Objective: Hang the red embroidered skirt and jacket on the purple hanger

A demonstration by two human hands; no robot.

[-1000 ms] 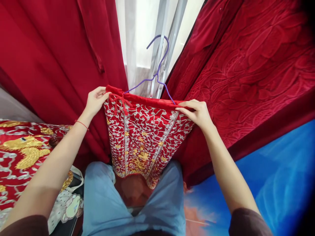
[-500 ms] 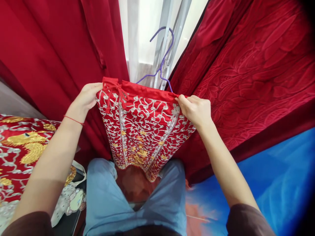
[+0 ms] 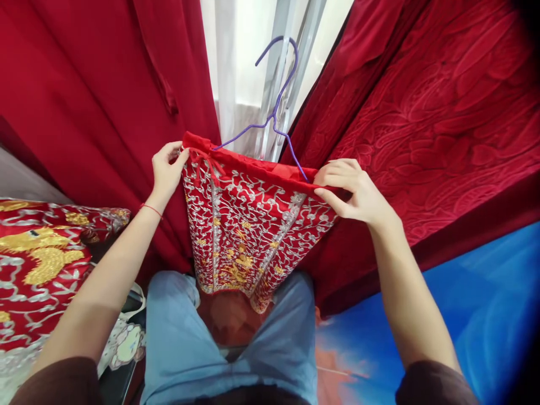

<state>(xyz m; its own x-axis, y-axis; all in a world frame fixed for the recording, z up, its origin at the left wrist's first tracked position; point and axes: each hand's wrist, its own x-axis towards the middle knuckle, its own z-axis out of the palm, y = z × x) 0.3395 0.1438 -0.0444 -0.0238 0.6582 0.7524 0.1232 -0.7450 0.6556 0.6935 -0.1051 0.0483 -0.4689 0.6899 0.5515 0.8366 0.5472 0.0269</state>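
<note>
A red skirt (image 3: 248,225) with silver and gold embroidery hangs in front of me over a purple wire hanger (image 3: 276,107). My left hand (image 3: 166,171) pinches the left end of its red waistband, near the red tie strings. At the right end, my right hand (image 3: 356,191) grips the waistband with the fingers curled over the edge. The hanger's hook rises free above the skirt, and its lower part is hidden inside the cloth. The skirt's hem falls toward my legs in light blue jeans (image 3: 181,337).
Red curtains (image 3: 93,95) hang on the left and patterned red velvet (image 3: 430,107) on the right, with a white sheer curtain (image 3: 240,50) between them. Another embroidered red garment (image 3: 37,264) lies at the left. A blue surface (image 3: 476,309) fills the lower right.
Both hands shifted along the waistband while still holding it. The skirt and hanger tilted a little, the left end rising and the right end dropping since half a second ago.
</note>
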